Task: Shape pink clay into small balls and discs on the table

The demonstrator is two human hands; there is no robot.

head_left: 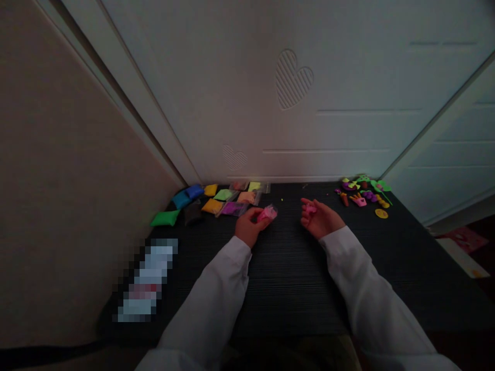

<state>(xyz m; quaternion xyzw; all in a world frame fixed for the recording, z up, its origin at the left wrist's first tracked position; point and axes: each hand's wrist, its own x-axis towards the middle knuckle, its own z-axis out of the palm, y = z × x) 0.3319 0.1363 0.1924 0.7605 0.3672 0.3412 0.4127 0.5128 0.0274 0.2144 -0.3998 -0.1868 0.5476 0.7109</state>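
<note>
Between the thumb and fingers of my left hand point(248, 226) is a small clear packet of pink clay point(266, 213). Over to the right, my right hand point(323, 219) is turned partly palm up, its fingers curled around a small piece of pink clay point(310, 208). The two hands are apart, both just above the dark table point(286, 278). Packets of coloured clay lie left of my left hand, among them a purple packet point(232, 208) and an orange packet point(212, 206). Small shaped clay figures, including a pink hand shape point(359, 200), lie beyond my right hand.
A green packet point(165, 218), a blue packet point(194, 192) and a black packet point(193, 212) sit at the table's left edge. A blurred-out rectangular object point(149, 278) lies front left. A yellow disc point(381, 213) is at right. A white panel point(247, 103) rises behind the table.
</note>
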